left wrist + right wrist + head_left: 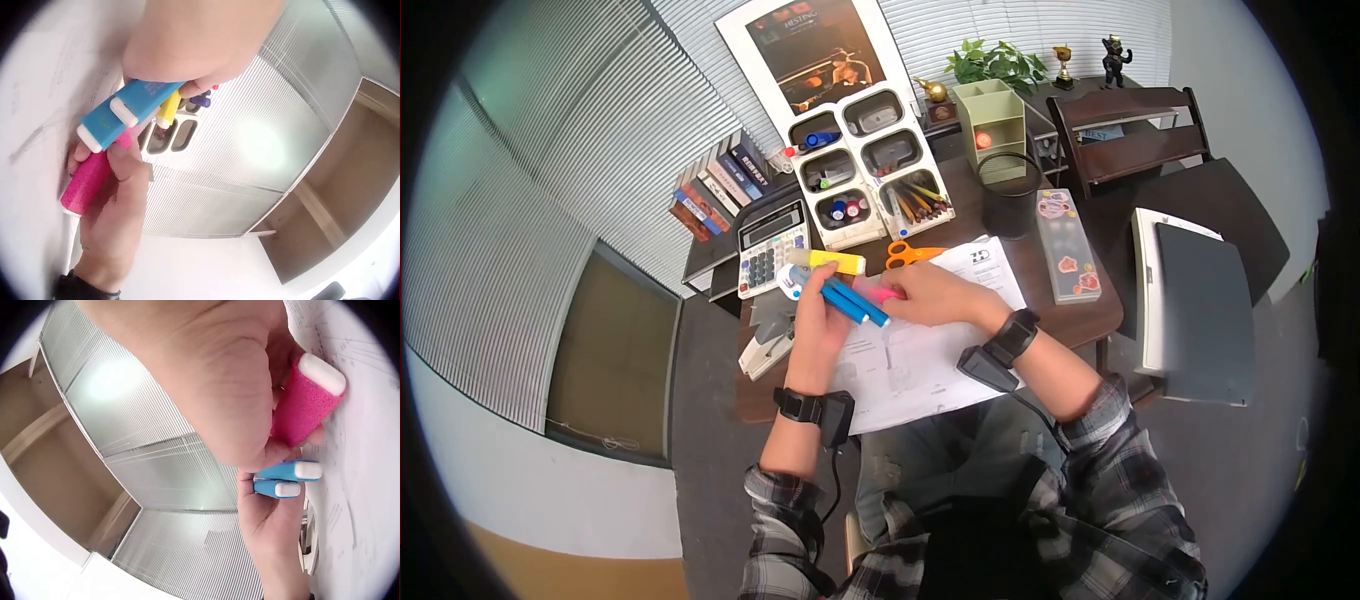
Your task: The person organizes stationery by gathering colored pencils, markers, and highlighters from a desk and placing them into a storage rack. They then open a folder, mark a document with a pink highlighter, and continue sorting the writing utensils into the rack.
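Note:
In the head view my left hand point(820, 330) grips two blue highlighters point(843, 302) side by side, their white ends pointing toward the right. A yellow highlighter point(837, 262) lies across the same hand's fingertips. Just to the right, my right hand point(943, 296) pinches a pink highlighter point(878, 291), largely covered by the fingers in the head view. Its textured pink barrel point(306, 409) and white end show well in the right wrist view. Both hands meet close over printed papers point(900, 365), the pink highlighter right beside the blue ones point(131, 109).
Orange-handled scissors point(910, 254) lie beyond the hands. Behind stands a white organizer point(855, 235) with pens and pencils in its compartments. A calculator point(775, 245) and a white stapler-like tool point(765, 352) are on the left; a black mesh cup point(1008, 212) and a stickered case point(1068, 250) on the right.

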{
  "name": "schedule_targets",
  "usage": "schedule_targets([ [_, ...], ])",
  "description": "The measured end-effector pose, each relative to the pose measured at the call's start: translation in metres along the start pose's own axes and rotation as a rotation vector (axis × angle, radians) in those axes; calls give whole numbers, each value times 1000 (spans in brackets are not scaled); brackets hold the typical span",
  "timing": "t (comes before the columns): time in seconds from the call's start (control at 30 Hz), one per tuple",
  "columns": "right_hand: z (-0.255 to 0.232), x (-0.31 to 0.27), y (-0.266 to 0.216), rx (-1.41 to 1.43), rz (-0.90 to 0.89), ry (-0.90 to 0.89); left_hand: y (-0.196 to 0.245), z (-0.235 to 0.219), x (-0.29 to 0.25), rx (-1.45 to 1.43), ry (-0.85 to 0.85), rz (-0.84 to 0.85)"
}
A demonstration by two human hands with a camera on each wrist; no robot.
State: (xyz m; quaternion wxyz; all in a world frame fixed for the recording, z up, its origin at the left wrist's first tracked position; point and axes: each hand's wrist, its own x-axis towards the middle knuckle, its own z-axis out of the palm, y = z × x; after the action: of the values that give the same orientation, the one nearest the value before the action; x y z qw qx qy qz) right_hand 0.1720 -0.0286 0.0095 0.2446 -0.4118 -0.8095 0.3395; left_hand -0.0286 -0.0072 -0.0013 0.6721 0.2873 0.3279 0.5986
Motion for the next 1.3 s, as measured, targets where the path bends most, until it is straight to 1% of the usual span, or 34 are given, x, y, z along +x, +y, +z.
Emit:
schedule_targets([
  [0.03, 2, 1, 3, -21, -35, 63, 1, 1, 0, -34, 28, 46],
  [0.07, 3, 1, 5, -41, -70, 127, 2, 0, 1, -34, 28, 47],
  [0.1, 4, 2, 7, -41, -70, 127, 4, -2, 3, -112, -5, 53],
  [0.13, 4, 3, 9, -30, -47, 180, 7, 0, 1, -190, -39, 59],
  [0.17, 4, 3, 10, -20, -24, 233, 9, 3, 0, -190, -38, 59],
  [0.23, 3, 3, 10, 8, -19, 263, 14, 9, -5, -201, 70, 104],
  [0.27, 3, 4, 10, 37, -13, 293, 15, 6, -3, -175, 64, 96],
  [0.3, 2, 3, 8, 37, -14, 292, 13, 2, 0, -176, 65, 97],
  [0.37, 0, 3, 2, 229, 38, 273, 13, 1, 0, -43, -71, 8],
  [0.4, -1, 3, 1, 228, 37, 272, 8, 3, -2, 31, -80, -18],
  [0.43, -2, 3, 0, 312, 28, 260, 5, 8, -4, 30, -80, -17],
  [0.47, -2, 3, -1, 395, 19, 248, 2, 11, -5, 88, -113, -53],
  [0.53, -2, 3, -3, 427, 11, 241, -3, 12, -4, 163, -199, -115],
  [0.63, -2, 3, -4, 475, 18, 247, -6, 18, 2, 134, -156, -120],
  [0.73, -2, 4, -3, 471, 30, 262, -8, 15, 9, 84, -185, -166],
  [0.9, -1, 4, -3, 422, 64, 276, -8, 14, 8, 91, -209, -160],
  [0.97, 2, 6, 2, 316, -1, 331, -8, 15, 7, 108, -215, -146],
  [1.0, 2, 6, 2, 314, 1, 327, -8, 15, 6, 126, -209, -144],
  [1.07, -1, 5, -3, 311, 63, 301, -8, 16, 5, 142, -201, -142],
  [1.2, 3, 7, 4, 360, 54, 326, -11, 12, 9, 146, -236, -128],
  [1.27, 2, 6, 1, 431, 118, 306, -12, 10, 9, 134, -242, -131],
  [1.3, 2, 7, 0, 429, 115, 302, -12, 11, 8, 122, -222, -62],
])
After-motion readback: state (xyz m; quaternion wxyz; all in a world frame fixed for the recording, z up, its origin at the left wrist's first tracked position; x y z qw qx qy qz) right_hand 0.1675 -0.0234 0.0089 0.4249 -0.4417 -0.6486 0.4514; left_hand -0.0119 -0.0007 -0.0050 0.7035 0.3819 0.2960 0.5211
